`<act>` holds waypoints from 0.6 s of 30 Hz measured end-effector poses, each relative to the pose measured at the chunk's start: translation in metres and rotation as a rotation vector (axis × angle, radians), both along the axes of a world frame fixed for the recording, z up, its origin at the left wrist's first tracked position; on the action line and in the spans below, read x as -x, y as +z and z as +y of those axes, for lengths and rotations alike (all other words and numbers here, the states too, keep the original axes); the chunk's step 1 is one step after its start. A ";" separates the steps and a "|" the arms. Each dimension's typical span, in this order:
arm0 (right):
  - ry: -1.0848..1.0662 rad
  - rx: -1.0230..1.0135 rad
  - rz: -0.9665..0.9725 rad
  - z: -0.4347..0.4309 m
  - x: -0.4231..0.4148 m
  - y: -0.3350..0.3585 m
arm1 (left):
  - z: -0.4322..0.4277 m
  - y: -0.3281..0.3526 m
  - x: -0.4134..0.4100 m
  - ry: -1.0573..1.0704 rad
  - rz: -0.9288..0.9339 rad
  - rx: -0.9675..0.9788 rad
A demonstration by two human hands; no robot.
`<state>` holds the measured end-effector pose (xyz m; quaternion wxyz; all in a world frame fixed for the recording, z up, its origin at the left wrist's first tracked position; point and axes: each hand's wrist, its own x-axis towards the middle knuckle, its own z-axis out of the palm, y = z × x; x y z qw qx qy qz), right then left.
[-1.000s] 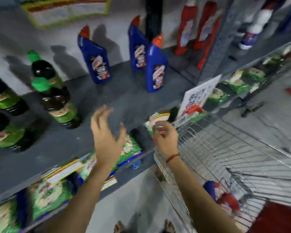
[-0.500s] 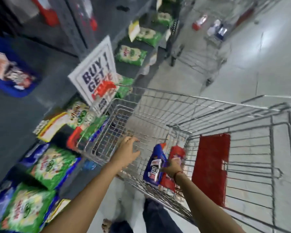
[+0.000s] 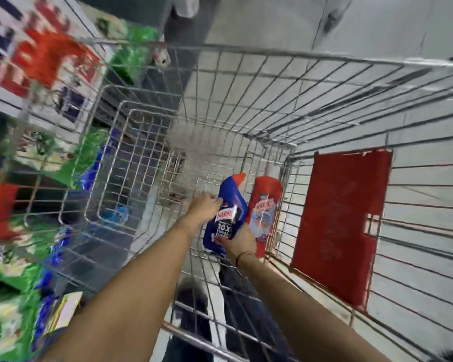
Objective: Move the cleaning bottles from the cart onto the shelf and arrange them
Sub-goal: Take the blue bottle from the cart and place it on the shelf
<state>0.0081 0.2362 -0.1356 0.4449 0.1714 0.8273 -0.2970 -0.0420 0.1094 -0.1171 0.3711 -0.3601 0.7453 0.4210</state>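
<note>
Down inside the wire cart [image 3: 246, 82], both hands meet at a blue bottle [image 3: 229, 207] with an orange cap. The right hand [image 3: 239, 240] has its fingers closed around the bottle's lower end, over the label. The left hand [image 3: 203, 206] lies against the bottle's upper left side, fingers curled onto it. Just to the right, touching the blue one, a red bottle [image 3: 266, 205] leans on the cart's wire wall. Blurred green packets [image 3: 11, 327] fill the shelf at left.
</note>
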 end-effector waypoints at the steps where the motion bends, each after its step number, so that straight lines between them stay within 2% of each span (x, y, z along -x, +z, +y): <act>1: -0.003 0.005 0.033 -0.001 -0.002 -0.002 | 0.004 -0.007 0.001 0.037 -0.003 0.000; 4: -0.014 0.074 0.111 -0.009 -0.007 -0.008 | 0.007 -0.022 -0.002 0.074 0.005 0.053; 6: -0.072 0.098 0.098 -0.014 -0.004 -0.013 | 0.004 -0.026 -0.004 0.093 -0.051 0.027; 9: -0.115 0.069 0.085 -0.021 0.001 -0.020 | -0.002 -0.028 -0.004 0.248 -0.141 -0.161; 12: -0.167 0.147 0.102 -0.024 0.002 -0.017 | -0.013 -0.021 -0.004 0.357 -0.179 -0.277; 15: -0.142 0.239 0.151 -0.025 0.010 -0.004 | -0.030 -0.008 -0.005 0.429 -0.142 -0.342; 18: -0.070 0.319 0.211 -0.028 0.024 0.022 | -0.044 0.022 -0.004 0.367 -0.056 -0.345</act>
